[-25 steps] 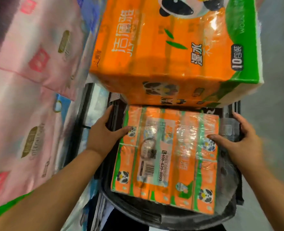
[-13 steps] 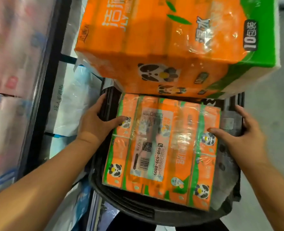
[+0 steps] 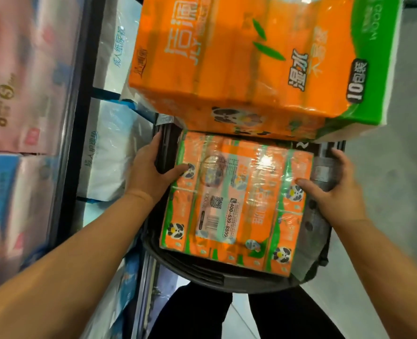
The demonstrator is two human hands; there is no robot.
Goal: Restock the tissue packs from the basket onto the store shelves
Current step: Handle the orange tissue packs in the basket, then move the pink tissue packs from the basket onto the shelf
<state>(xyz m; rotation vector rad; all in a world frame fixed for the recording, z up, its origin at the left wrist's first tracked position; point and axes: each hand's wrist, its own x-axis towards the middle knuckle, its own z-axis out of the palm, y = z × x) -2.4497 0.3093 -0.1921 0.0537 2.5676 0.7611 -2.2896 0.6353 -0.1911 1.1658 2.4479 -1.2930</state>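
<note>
A small tissue pack (image 3: 234,199), orange with green stripes and panda prints, lies flat in a dark basket (image 3: 202,274), label side up, filling most of it; a much larger orange and green tissue pack (image 3: 251,57) sits on the basket's far end, overhanging the small pack's far edge. The left hand (image 3: 148,174) is at the small pack's left side; its thumb is spread away from the fingers and presses on the pack's top near a panda print, while the fingers lie together along the basket's left wall; whether they clasp the wall or the pack's side cannot be told. The right hand (image 3: 337,189) mirrors it at the right side; thumb on the pack's top, fingers together and reaching far along the right wall, their tips hidden. Dark trouser legs (image 3: 197,316) stand just near of the basket. On the left, store shelves (image 3: 80,99) hold blurred pink packs (image 3: 19,81) and white packs (image 3: 109,155); grey floor (image 3: 398,167) lies to the right.
</note>
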